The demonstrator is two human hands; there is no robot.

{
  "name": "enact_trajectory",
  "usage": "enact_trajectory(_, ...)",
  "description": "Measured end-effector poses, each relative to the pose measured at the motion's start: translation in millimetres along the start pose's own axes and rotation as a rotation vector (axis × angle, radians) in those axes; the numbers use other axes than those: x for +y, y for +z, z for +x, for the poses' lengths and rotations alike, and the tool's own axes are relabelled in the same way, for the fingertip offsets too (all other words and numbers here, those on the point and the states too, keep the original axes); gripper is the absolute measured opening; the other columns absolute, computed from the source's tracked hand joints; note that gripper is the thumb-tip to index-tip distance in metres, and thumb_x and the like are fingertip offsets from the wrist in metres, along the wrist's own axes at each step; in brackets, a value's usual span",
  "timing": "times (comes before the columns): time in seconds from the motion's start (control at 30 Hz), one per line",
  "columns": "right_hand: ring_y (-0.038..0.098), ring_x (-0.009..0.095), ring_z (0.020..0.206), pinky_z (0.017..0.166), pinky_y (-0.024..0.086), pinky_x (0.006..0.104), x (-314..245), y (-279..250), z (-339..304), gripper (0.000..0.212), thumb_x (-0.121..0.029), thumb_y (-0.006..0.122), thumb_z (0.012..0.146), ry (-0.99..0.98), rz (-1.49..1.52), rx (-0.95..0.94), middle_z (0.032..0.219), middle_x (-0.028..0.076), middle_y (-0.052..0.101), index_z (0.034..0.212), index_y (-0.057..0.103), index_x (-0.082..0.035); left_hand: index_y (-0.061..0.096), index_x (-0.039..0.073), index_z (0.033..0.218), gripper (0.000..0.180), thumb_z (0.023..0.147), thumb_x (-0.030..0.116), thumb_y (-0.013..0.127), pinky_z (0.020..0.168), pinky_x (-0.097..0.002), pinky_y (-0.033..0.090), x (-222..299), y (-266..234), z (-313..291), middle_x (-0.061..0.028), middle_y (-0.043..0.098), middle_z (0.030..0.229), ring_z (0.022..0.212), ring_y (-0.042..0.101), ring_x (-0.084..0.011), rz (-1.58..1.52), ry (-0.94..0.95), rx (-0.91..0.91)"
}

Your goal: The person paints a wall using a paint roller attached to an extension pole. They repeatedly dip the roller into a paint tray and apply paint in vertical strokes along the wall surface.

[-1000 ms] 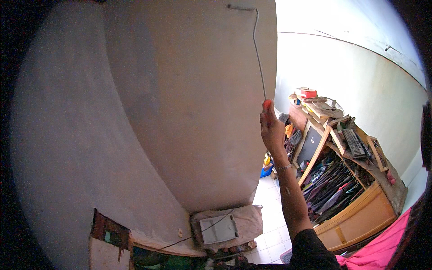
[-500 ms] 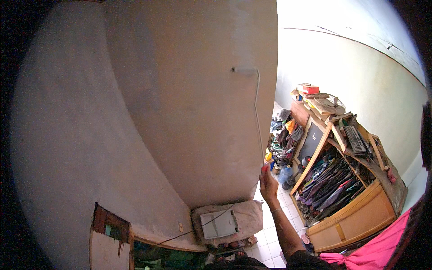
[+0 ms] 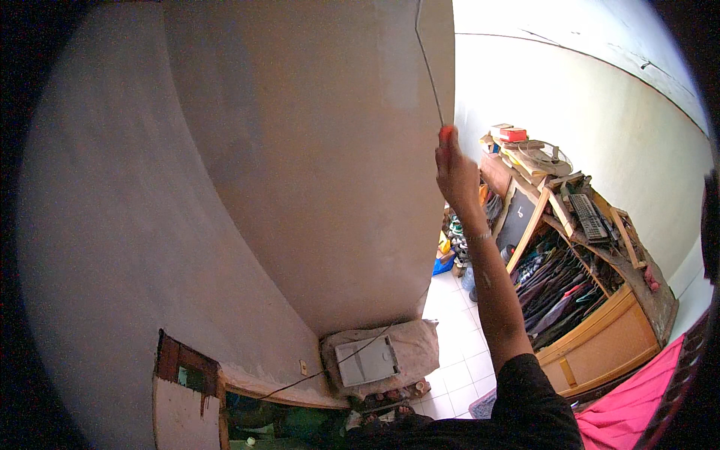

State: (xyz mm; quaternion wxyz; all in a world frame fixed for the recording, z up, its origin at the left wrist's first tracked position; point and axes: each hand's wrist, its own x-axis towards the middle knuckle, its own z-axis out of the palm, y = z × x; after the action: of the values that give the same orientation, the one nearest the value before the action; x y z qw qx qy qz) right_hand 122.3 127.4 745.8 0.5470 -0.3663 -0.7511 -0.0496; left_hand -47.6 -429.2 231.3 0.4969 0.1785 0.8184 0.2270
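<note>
My right hand (image 3: 457,180) is raised at the upper middle, its fingers wrapped round the red handle of a paint roller (image 3: 429,71). The roller's thin bent metal rod runs upward from the fist and leaves the picture at the top; its roller head is out of sight now. Behind the rod stands a broad beige-brown wall (image 3: 315,187) with a lighter, wet-looking patch (image 3: 399,75) near its right edge. My right arm, in a black sleeve, is stretched up. My left hand does not show.
A pale paint tray (image 3: 367,362) lies on a cloth-covered bundle (image 3: 421,346) at the wall's foot. A thin cord crosses over the tray. To the right, a wooden wardrobe (image 3: 600,341) holds hung clothes, with a keyboard (image 3: 589,217) on top. Pink fabric (image 3: 630,397) hangs lower right.
My right hand has moved up, carrying the paint roller higher along the wall. The roller head, seen against the wall before, has passed beyond the top edge.
</note>
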Motion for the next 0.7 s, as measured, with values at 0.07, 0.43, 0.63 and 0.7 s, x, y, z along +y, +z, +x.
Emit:
enact_trajectory(0.07,0.061,0.047,0.058,0.052,0.046,0.0525,25.9,19.2,-46.0,0.072,-0.020,0.054,0.098,0.000,0.060,-0.035,0.064,0.025,0.059,0.156,0.011,-0.017,0.063,0.006,0.108,0.032,0.094,0.035,0.060,0.075,-0.0427,0.052,0.7,1.0,-0.6,-0.0127,0.065,0.094,0.079,0.061,-0.0278,-0.002,0.000,0.000)
enact_trajectory(0.43,0.058,0.038,0.058,0.050,0.044,0.0485,59.9,20.3,-349.0,0.081,-0.016,0.062,0.093,0.215,-0.013,-0.341,0.072,0.018,0.057,0.157,0.014,-0.014,0.064,0.006,0.108,0.034,0.093,0.036,0.060,0.076,-0.0432,0.052,0.0,6.2,2.4,-0.0137,0.066,0.094,0.081,0.062,-0.0292,0.007,-0.034,0.040)
enact_trajectory(0.63,0.061,0.039,0.063,0.053,0.047,0.0478,70.3,29.5,-439.5,0.079,-0.013,0.064,0.092,0.222,0.053,-0.367,0.078,0.021,0.061,0.157,0.018,-0.013,0.064,0.005,0.108,0.035,0.092,0.036,0.060,0.077,-0.0434,0.052,-7.4,5.0,0.2,-0.0143,0.067,0.095,0.082,0.063,-0.0300,0.008,-0.068,0.065)
enact_trajectory(0.7,0.062,0.039,0.065,0.054,0.048,0.0479,65.7,24.1,-434.7,0.077,-0.013,0.064,0.092,0.230,0.071,-0.373,0.079,0.021,0.062,0.156,0.021,-0.012,0.064,0.005,0.108,0.035,0.092,0.036,0.060,0.077,-0.0435,0.052,-8.7,3.9,1.3,-0.0144,0.067,0.095,0.083,0.063,-0.0303,0.005,-0.070,0.065)
